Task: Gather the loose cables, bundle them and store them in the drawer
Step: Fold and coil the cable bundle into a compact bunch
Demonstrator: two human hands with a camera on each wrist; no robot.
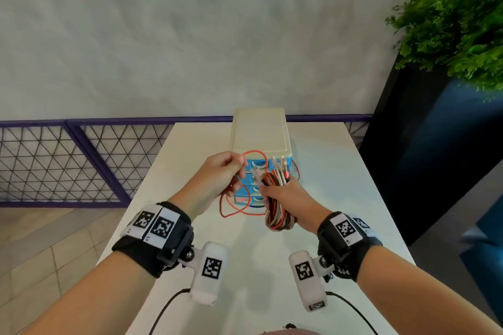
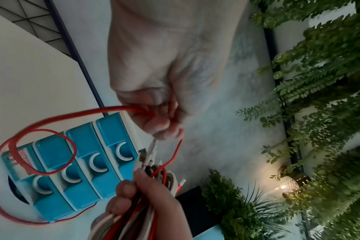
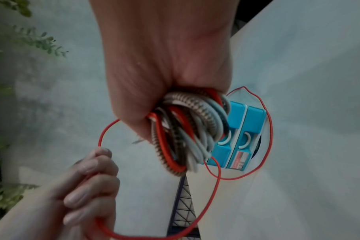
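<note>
centrally, right hand (image 1: 283,193): fingers wrapped tight round a bundle of cables (image 1: 277,209), held upright above the table (image 1: 340,177), plug ends up. left hand (image 1: 217,171): fingers curled, pinching a red cable (image 1: 236,212) whose loose loops hang between both hands, in front of the drawer unit (image 1: 260,133). unit: blue drawers all closed, standing mid-table toward the far edge. bare tabletop either side and toward the near edge.

I'm facing a grey wall (image 1: 163,35), purple mesh railing (image 1: 68,160) at left, leafy plant (image 1: 457,30) upper right, white table (image 1: 340,171) below.
</note>
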